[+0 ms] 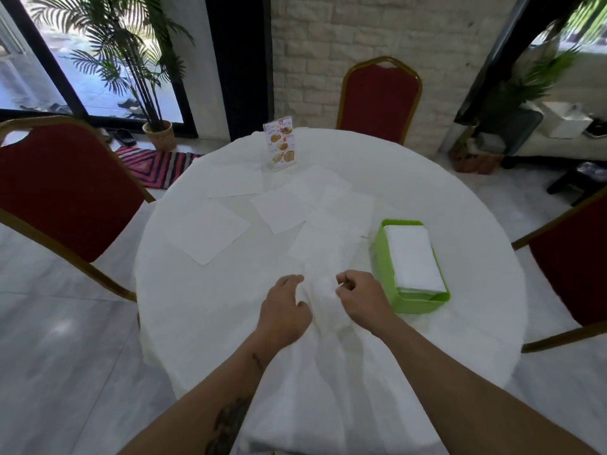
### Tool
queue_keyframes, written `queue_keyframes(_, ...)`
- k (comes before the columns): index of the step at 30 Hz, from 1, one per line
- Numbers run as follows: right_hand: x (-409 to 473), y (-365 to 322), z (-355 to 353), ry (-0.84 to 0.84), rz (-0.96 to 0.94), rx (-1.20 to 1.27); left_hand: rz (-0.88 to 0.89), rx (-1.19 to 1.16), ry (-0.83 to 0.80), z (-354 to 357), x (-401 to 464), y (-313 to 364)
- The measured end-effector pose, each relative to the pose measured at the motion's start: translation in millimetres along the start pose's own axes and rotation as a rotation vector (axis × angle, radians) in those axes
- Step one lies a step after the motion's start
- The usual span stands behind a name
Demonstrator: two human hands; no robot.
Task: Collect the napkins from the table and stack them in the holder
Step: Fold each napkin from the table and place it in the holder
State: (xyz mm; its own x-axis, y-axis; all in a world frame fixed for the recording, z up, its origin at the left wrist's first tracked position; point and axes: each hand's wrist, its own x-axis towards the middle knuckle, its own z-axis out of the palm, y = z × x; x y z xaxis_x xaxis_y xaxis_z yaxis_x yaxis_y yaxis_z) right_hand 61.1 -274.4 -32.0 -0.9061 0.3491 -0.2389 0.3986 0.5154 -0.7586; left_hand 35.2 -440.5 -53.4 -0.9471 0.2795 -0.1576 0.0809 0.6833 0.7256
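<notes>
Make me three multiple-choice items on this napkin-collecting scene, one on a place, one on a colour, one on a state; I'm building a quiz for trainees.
1. Where does the holder stand?
A. on the person's right, near the right hand
B. beside the menu card
C. on a chair

2. What colour is the holder?
A. red
B. green
C. black

3. What are the two hands doing?
A. lying flat on the tablecloth
B. lifting the holder
C. gathering a white napkin between them

Answers:
1 A, the holder sits on the table just beyond the right hand.
2 B, its walls are bright green around the napkin stack.
3 C, the left hand and right hand have curled fingers on the crumpled napkin.
</notes>
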Motion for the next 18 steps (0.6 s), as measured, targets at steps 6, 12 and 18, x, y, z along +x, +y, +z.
queue_keyframes(6,24,11,-92,0.177,-0.065,0.022,0.108,-0.068,-0.007,24,38,73)
queue_keyframes(12,57,54,-157,0.226,0.101,-0.027,0.161,-0.023,-0.125,60,57,127)
queue_keyframes(18,72,81,-171,0.16,0.174,-0.073,0.103,0.08,-0.18,94,60,144)
